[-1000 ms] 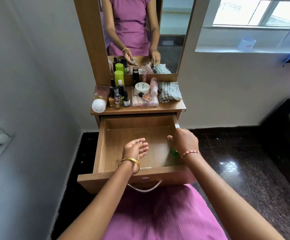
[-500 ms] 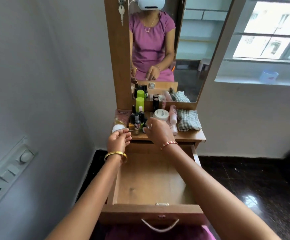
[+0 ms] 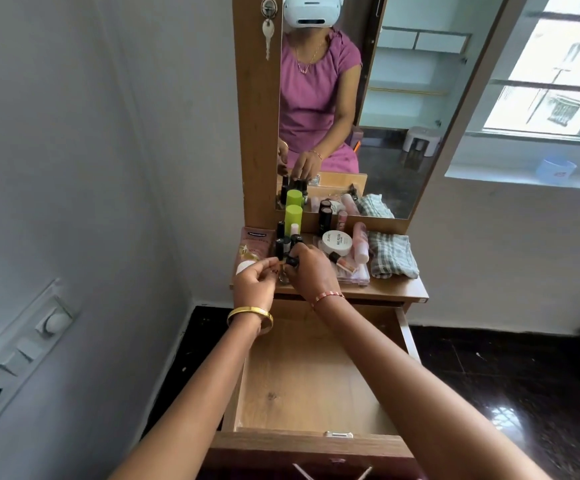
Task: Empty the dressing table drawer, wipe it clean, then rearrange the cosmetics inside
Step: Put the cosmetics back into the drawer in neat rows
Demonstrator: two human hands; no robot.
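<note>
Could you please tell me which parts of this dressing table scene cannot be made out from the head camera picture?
- Small bottles: labels too small to read.
- What the left hand pinches: covered by its own fingers.
- Bottle under the right hand: only its black cap shows.
- Drawer floor: partly hidden by both forearms.
- Drawer handle: cut off by the bottom edge.

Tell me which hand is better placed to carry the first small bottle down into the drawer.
Probably the right hand: its fingers already pinch a black-capped bottle, with the open drawer right below.

Both arms extended; left hand (image 3: pixel 254 284) and right hand (image 3: pixel 311 270) curled.
</note>
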